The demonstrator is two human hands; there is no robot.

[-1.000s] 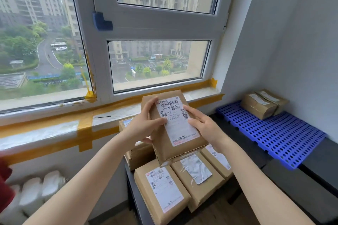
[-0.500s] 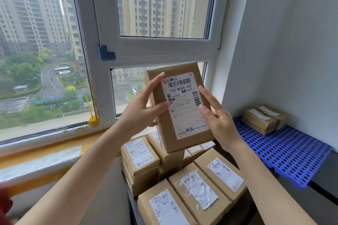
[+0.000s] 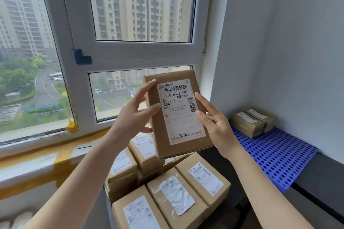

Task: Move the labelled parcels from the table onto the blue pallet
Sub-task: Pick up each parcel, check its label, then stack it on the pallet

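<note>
A brown cardboard parcel (image 3: pixel 176 113) is held up in front of the window (image 3: pixel 141 24), its white shipping label (image 3: pixel 181 111) facing the camera and its long side nearly upright, tilted a little to the left at the top. The left hand (image 3: pixel 134 115) grips its left edge, thumb across the front near the label and fingers curled round the side. The right hand (image 3: pixel 214 124) holds the right edge, thumb on the front beside the label's small barcode and fingers wrapped behind, where they are mostly hidden. So each grip is closed on the same parcel, which hangs in the air above the stack.

Below it, more labelled parcels (image 3: pixel 178 193) are packed close together on the dark desk (image 3: pixel 219 156), some lying flat in the front row and others stacked behind them by the window sill (image 3: pixel 37 161). To the right, the blue pallet (image 3: pixel 275 158) with its grid of holes lies on a dark surface against the white wall. Two parcels (image 3: pixel 253 121) sit at its far end, touching each other; their labels are too small to read, and whether they touch the wall is hard to tell.
</note>
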